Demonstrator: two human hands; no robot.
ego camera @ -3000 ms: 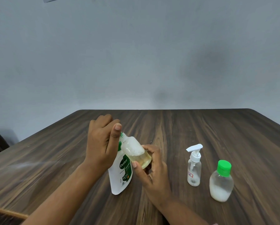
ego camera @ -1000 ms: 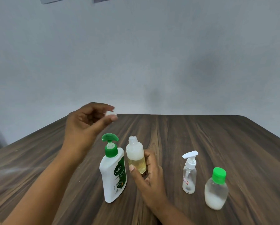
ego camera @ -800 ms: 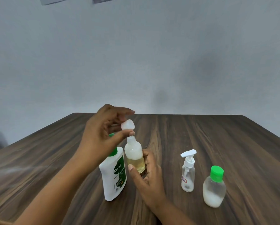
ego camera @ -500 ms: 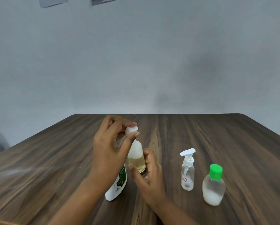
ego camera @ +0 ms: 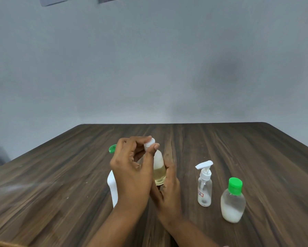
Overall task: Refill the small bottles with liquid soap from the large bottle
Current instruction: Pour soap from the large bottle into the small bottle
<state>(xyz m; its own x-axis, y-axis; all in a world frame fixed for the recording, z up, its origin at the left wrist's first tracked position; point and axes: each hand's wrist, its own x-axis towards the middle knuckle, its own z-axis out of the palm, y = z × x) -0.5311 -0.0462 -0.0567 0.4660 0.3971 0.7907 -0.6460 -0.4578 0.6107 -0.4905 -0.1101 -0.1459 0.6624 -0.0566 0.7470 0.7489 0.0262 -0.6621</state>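
Note:
A small clear bottle (ego camera: 159, 171) holding yellowish soap stands upright at the table's middle. My right hand (ego camera: 168, 190) grips its lower body. My left hand (ego camera: 131, 172) pinches the white cap (ego camera: 149, 143) on the bottle's neck between thumb and fingers. Behind my left hand stands the large white soap bottle (ego camera: 112, 188), mostly hidden; only its left side and a bit of its green pump head (ego camera: 112, 148) show. To the right stand a small clear pump bottle (ego camera: 204, 188) and a small green-capped bottle (ego camera: 233, 202).
The dark wooden table (ego camera: 256, 157) stretches to a grey wall behind. Its far edge and rounded right corner are in view. A dark object shows at the left edge of the frame.
My left hand left the large bottle's pump, picked up the white cap and brought it down onto the small bottle's neck. The small bottle went from tilted to upright in my right hand.

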